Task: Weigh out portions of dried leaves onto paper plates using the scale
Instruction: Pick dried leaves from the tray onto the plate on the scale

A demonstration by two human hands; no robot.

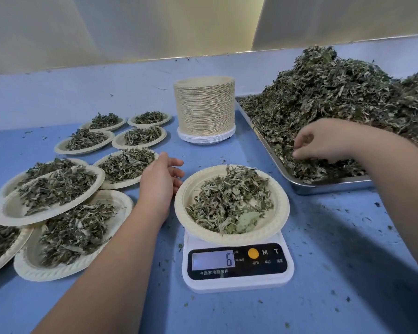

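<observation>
Scale (237,283) bears plate (281,213) beside left hand (160,180); right hand (323,141) pinches leaves (323,92)

filled plates (12,210) crowd left, tray (323,187) blocks right

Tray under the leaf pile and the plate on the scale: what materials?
Tray: likely stainless steel, going by its bright, mirror-like rim. Plate: cream, matte, with an embossed rim; probably paper or moulded pulp, cannot tell which.
</observation>
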